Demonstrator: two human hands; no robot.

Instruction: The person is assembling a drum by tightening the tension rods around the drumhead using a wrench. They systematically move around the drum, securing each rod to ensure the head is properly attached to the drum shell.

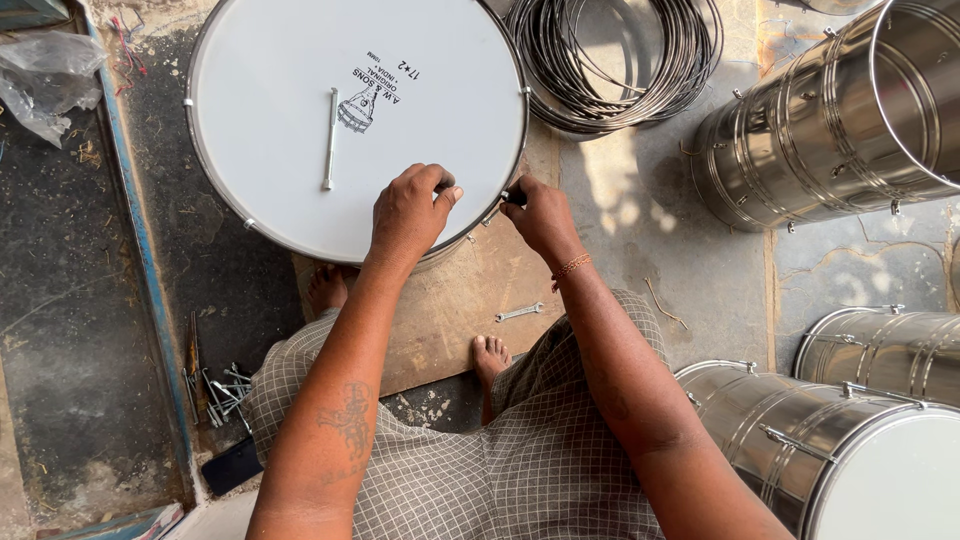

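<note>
A round drum [300, 60] with a white head and a metal hoop stands in front of me on a brown board [455, 310]. My left hand [410, 210] presses on the near edge of the drumhead, fingers curled over the hoop. My right hand [540, 215] grips a small dark-handled tool [508, 200] at the hoop's near right side. A long metal rod [329, 140] lies on the drumhead. A small spanner [518, 313] lies on the board near my right foot.
Coiled metal hoops [610, 60] lie behind the drum. Steel drum shells stand at the right [820, 130], lower right [800, 440] and right edge [880, 350]. Loose bolts and tools [215, 385] lie at the left beside a blue strip [140, 250]. Crumpled plastic [40, 80] sits top left.
</note>
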